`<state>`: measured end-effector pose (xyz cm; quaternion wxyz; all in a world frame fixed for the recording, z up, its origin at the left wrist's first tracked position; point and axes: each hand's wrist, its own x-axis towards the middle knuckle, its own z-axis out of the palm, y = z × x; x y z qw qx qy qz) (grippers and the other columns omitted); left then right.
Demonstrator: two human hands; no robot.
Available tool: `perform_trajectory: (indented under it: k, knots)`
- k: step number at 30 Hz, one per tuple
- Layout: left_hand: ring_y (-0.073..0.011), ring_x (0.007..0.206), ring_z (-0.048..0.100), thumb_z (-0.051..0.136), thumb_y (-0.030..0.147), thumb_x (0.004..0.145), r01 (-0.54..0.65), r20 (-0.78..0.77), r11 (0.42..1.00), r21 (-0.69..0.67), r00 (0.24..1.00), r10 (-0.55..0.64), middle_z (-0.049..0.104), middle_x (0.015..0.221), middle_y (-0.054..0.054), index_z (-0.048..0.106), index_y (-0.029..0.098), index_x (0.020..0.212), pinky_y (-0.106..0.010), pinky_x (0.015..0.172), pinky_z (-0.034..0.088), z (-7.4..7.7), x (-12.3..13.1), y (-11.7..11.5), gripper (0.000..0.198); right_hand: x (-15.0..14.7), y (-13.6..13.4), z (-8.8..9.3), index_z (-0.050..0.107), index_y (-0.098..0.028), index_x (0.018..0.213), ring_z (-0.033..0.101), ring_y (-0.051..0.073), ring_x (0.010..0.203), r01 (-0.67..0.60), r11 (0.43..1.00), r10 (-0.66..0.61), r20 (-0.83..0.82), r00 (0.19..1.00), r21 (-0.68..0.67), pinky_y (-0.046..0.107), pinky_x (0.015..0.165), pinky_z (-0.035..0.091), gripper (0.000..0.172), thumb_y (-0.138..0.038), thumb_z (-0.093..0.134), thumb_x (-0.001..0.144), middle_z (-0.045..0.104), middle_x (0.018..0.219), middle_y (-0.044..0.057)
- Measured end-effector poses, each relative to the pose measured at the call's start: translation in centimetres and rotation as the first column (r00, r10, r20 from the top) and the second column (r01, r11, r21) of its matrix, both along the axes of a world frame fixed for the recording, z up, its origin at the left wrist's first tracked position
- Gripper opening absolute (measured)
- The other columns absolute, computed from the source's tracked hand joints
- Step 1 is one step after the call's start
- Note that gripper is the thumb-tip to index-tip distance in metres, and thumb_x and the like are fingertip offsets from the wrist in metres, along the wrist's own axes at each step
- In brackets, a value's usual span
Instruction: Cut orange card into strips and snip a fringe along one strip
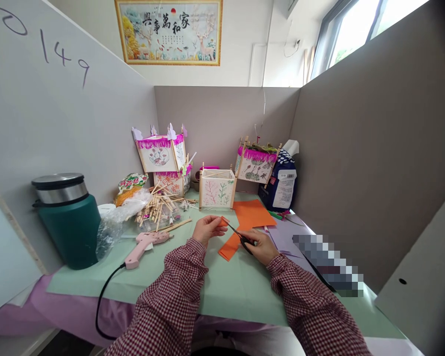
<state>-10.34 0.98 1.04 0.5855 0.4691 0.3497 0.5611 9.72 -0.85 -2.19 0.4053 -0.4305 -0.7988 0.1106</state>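
Observation:
Between the fingertips of my left hand [208, 229] is a small piece of orange paper [223, 222]. My right hand [262, 246] grips black-handled scissors [246, 242], whose blades point up and left to the edge of that piece. I cannot tell whether the blades are cutting into it. Under the scissors lies an orange paper strip [228, 248] on the green table covering. Behind my right hand a larger orange sheet [255, 213] lies flat.
A pink glue gun [144, 247] with a black cord lies left of my arms, near a heap of wooden sticks [159, 205] and a green flask [68, 222]. Paper lanterns [217, 190] stand at the back. White paper [284, 237] and a pixelated object [330, 267] lie right.

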Motion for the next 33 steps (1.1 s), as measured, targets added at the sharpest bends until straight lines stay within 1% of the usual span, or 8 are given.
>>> perform_trajectory:
  k: [12, 16, 22, 25, 30, 33]
  knots:
    - [-0.0163, 0.06, 0.065, 0.068, 0.03, 0.068, -0.003, 0.009, 1.0, -0.004, 1.0, 0.003, 0.066, 0.069, -0.007, 0.058, 0.01, 0.076, -0.025, 0.053, 0.052, 0.05, -0.02, 0.05, 0.024, -0.05, 0.0, 0.03, 0.064, -0.023, 0.106, 0.046, 0.013, 0.06, -0.01, 1.0, 0.01, -0.031, 0.999, -0.01, 0.025, 0.059, 0.04, 0.034, -0.026, 0.059, 0.072, 0.049, 0.064, 0.0]
    - [-0.0163, 0.059, 0.065, 0.067, 0.029, 0.069, -0.054, 0.069, 0.999, 0.004, 0.996, 0.054, 0.066, 0.074, -0.008, 0.056, 0.011, 0.079, -0.026, 0.052, 0.052, 0.02, -0.17, 0.3, 0.023, 0.02, 0.0, 0.04, 0.063, -0.022, 0.107, 0.046, 0.013, 0.06, 0.002, 1.0, -0.003, -0.042, 0.999, -0.019, 0.025, 0.059, 0.04, 0.037, -0.029, 0.061, 0.071, 0.05, 0.066, 0.0]
    - [-0.0159, 0.058, 0.064, 0.066, 0.028, 0.071, -0.096, 0.125, 0.995, -0.004, 0.988, 0.096, 0.067, 0.073, -0.007, 0.054, 0.012, 0.08, -0.026, 0.052, 0.052, -0.04, -0.4, 0.53, 0.022, 0.0, -0.33, 0.42, 0.063, -0.023, 0.107, 0.046, 0.012, 0.061, -0.033, 0.999, 0.032, -0.021, 0.999, -0.025, 0.025, 0.059, 0.041, 0.038, -0.032, 0.061, 0.07, 0.055, 0.069, 0.001]
    - [-0.016, 0.059, 0.065, 0.066, 0.028, 0.071, -0.083, 0.11, 0.997, -0.008, 0.99, 0.083, 0.067, 0.073, -0.007, 0.054, 0.012, 0.079, -0.026, 0.052, 0.052, -0.15, -0.37, 0.57, 0.021, -0.03, -0.41, 0.49, 0.063, -0.023, 0.107, 0.046, 0.012, 0.061, -0.032, 0.999, 0.031, -0.021, 0.999, -0.02, 0.025, 0.059, 0.04, 0.038, -0.032, 0.061, 0.07, 0.055, 0.069, 0.001]
    - [-0.0165, 0.06, 0.065, 0.066, 0.029, 0.07, -0.005, 0.048, 1.0, -0.012, 0.999, 0.005, 0.067, 0.075, -0.008, 0.056, 0.011, 0.079, -0.026, 0.053, 0.052, -0.33, -0.21, 0.48, 0.022, 0.01, -0.27, 0.23, 0.062, -0.023, 0.108, 0.046, 0.012, 0.061, -0.038, 0.999, 0.038, -0.026, 0.999, -0.028, 0.025, 0.06, 0.041, 0.038, -0.031, 0.06, 0.071, 0.054, 0.069, 0.001]
    - [-0.0167, 0.061, 0.065, 0.066, 0.028, 0.07, 0.007, 0.028, 1.0, -0.015, 1.0, -0.007, 0.066, 0.076, -0.008, 0.056, 0.011, 0.079, -0.026, 0.053, 0.052, -0.32, -0.16, 0.4, 0.021, 0.04, -0.15, 0.05, 0.062, -0.023, 0.108, 0.046, 0.012, 0.062, -0.043, 0.999, 0.042, -0.028, 0.999, -0.025, 0.025, 0.06, 0.041, 0.038, -0.031, 0.06, 0.071, 0.055, 0.07, 0.001]
